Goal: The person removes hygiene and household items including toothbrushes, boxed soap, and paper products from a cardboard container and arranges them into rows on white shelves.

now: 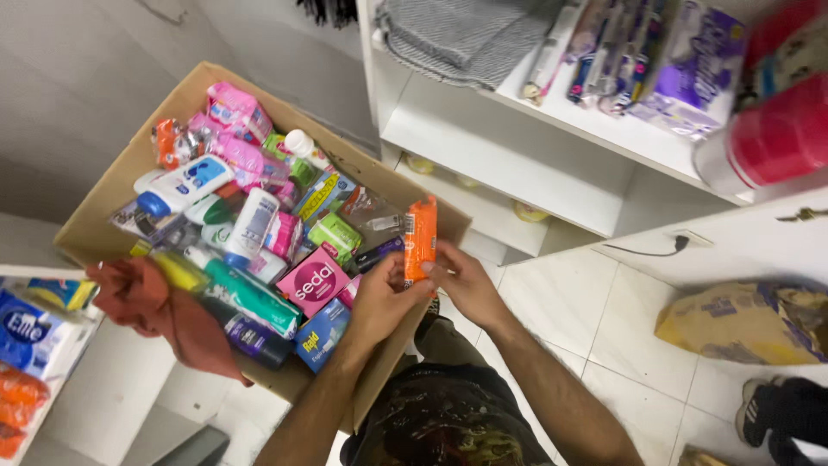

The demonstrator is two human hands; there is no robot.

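Observation:
A slim orange packet (pixel 421 237) stands upright at the near right corner of an open cardboard box (pixel 103 198). My left hand (pixel 384 298) and my right hand (pixel 461 280) both grip its lower end, fingers wrapped on either side. The box is packed with toiletries: a pink carton (pixel 312 281), a blue carton (pixel 322 332), a teal tube (pixel 250 298), white bottles with blue caps (pixel 181 185), pink soft packs (pixel 235 112) and a green packet (pixel 335 235). A red-brown cloth (pixel 164 315) hangs over the box's near left edge.
A white shelf unit (pixel 552 164) stands right of the box, with grey folded fabric (pixel 466 34), wrapped purple packs (pixel 699 69) and a red-capped container (pixel 768 138). A brown paper bag (pixel 746 321) lies on the tiled floor. Another person's shoe (pixel 763 412) shows at the lower right.

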